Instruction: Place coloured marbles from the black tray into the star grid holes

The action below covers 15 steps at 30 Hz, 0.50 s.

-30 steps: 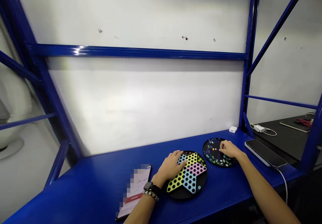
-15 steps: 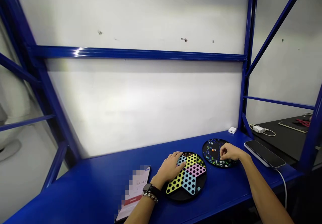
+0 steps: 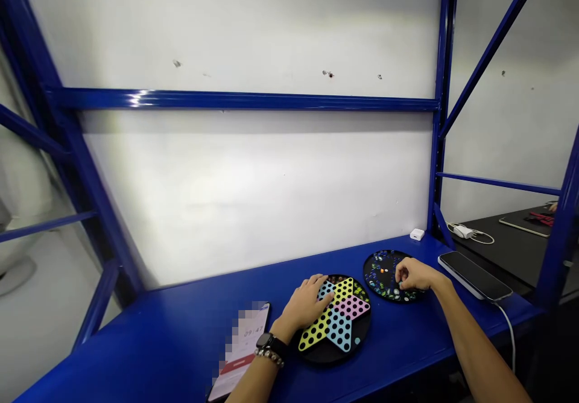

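My left hand [image 3: 306, 304] lies with fingers stretched out over the left part of a Chinese checkers board [image 3: 340, 329], a star with yellow, blue and pink points full of round holes. The board rests in a round black tray [image 3: 322, 355], and small coloured pieces show in gaps beside the star. To the right, my right hand [image 3: 415, 274] is closed in a pinch at a second round black tray [image 3: 371, 262], strewn with shiny blue, green, white and orange pieces. What sits between those fingertips is too small to make out.
A phone with a lit screen [image 3: 244, 355] lies left of my left forearm. Right of the second tray is a dark-screened phone [image 3: 474, 275] with a white cable [image 3: 512, 336]. A small white case [image 3: 417, 234] stands near the wall. Blue posts [image 3: 437, 149] frame the blue tabletop [image 3: 172, 330].
My view has shifted very slightly. The right hand's fingers have moved a little within the pinch over the pieces. The left hand stays where it was on the board.
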Motion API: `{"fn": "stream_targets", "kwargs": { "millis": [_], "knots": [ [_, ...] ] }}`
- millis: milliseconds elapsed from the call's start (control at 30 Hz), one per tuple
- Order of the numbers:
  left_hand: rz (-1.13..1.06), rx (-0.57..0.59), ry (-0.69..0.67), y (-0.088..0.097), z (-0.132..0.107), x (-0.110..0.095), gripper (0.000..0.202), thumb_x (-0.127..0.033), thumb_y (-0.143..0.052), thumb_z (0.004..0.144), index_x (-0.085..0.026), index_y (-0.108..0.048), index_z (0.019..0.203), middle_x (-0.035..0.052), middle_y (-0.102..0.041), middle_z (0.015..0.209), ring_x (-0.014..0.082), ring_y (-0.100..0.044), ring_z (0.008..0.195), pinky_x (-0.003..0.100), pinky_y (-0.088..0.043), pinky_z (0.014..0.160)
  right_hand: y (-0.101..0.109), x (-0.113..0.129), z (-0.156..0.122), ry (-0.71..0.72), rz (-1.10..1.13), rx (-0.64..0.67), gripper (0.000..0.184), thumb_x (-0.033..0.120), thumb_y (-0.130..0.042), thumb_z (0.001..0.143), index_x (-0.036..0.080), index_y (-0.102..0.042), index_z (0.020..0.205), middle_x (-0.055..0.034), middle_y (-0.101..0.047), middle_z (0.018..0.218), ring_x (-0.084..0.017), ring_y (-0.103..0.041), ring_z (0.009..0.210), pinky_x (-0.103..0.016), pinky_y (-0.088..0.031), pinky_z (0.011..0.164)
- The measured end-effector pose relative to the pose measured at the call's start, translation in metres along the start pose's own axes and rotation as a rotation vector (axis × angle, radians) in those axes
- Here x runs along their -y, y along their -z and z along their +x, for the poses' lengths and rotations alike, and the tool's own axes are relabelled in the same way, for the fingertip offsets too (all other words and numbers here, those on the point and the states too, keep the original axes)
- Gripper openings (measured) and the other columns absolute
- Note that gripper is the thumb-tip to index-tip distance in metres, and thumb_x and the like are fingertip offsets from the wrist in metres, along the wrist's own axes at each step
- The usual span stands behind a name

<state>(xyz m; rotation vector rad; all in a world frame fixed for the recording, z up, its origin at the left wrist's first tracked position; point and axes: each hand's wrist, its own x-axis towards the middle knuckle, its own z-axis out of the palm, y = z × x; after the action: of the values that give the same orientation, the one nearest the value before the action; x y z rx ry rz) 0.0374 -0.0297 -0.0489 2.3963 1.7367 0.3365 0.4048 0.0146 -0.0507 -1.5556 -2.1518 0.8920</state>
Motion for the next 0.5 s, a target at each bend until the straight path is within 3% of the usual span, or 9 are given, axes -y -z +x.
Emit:
{"fn": "stream_targets", "kwargs": {
  "millis": [167,367,500],
  "knots": [
    [-0.006,-0.005,-0.002,-0.0017,0.0009,0.0017,0.066,-0.058,-0.039,0.096,-0.019,-0.047,0.149,0.0122,-0.047,0.155,0.0359,-0.044,0.14,0.051,-0.038,0.115,0.0007,-0.0017,-0.0005,-0.054,0.014,-0.048,0.014,0.008,-0.065,0.059,0.016,-0.068,0.07,0.0021,-0.063,0.057,-0.011,-0.058,0.051,-0.019,-0.04,0.049],
    [-0.008,0.004,-0.009,-0.0002,0.0006,-0.0004,0.066,-0.057,-0.039,0.096,-0.018,-0.047,0.149,0.0123,-0.046,0.155,0.0352,-0.044,0.141,0.051,-0.037,0.115,-0.0021,-0.0055,0.0027,-0.027,0.003,-0.057,0.007,0.013,-0.07,0.061,0.016,-0.069,0.067,-0.0012,-0.068,0.065,-0.013,-0.061,0.06,-0.02,-0.043,0.053],
    [-0.002,0.009,-0.003,0.0014,0.0,-0.0021,0.067,-0.057,-0.039,0.097,-0.017,-0.047,0.149,0.013,-0.046,0.155,0.0357,-0.044,0.14,0.05,-0.037,0.115,-0.0035,-0.0038,0.0032,0.01,0.103,-0.128,0.012,0.021,-0.075,0.062,0.016,-0.07,0.072,-0.0023,-0.068,0.067,-0.015,-0.062,0.063,-0.023,-0.045,0.056]
  ]
}}
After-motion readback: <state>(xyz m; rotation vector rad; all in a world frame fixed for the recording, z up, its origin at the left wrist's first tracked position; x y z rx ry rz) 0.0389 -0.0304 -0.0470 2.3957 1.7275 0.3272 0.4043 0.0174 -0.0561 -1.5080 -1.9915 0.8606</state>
